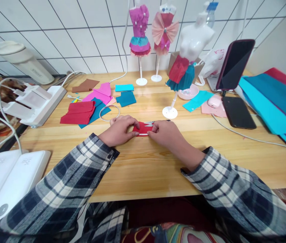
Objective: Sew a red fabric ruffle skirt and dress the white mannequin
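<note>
I have the red piece [145, 129] on the desk [143, 175], the fingers of the left hand [123, 130] and right hand [167, 134] nearly closed on its two ends, probably to keep the white strip [143, 134] straight. The scissors [148, 124] lie at its far edge, within reach. Print on the bottle [35, 69] and plastic bag [212, 62] I cannot read.

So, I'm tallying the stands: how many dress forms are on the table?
3: the pink-topped form at the back, the bow-fronted form just right of it, and the bare-shouldered form, nearer and further right.
</note>
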Tool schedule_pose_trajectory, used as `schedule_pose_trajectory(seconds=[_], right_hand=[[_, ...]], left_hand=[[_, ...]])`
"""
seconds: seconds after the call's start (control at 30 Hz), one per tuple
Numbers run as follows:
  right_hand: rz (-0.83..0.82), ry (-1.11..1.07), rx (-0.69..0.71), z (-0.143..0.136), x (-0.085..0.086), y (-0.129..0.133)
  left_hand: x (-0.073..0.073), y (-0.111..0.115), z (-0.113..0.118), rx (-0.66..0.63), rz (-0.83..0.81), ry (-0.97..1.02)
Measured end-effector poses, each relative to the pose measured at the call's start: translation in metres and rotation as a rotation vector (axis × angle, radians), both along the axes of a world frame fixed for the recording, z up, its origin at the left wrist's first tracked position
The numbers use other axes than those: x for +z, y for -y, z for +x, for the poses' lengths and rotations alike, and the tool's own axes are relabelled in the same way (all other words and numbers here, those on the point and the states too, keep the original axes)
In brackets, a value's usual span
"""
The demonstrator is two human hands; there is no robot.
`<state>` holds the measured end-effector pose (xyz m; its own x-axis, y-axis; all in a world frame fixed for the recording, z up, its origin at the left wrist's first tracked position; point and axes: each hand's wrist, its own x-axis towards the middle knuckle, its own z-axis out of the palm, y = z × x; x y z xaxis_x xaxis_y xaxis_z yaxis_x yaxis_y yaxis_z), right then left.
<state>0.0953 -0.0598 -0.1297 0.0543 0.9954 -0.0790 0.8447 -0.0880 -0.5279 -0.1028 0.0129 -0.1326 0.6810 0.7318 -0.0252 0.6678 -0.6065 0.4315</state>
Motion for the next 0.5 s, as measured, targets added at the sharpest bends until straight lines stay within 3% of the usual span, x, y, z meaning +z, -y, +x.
schedule_pose_trajectory(seconds=[0.23,0.5], right_hand=[[-0.109,-0.109,-0.020,0.0105,-0.0016,-0.0050],[-0.024,0.114,0.011,0.0082,-0.0008,-0.0039]], left_hand=[[0.0011,0.0001,-0.0009,-0.004,-0.012,-0.002],[0.0035,0.0019,-0.0008,-0.003,-0.007,-0.016]])
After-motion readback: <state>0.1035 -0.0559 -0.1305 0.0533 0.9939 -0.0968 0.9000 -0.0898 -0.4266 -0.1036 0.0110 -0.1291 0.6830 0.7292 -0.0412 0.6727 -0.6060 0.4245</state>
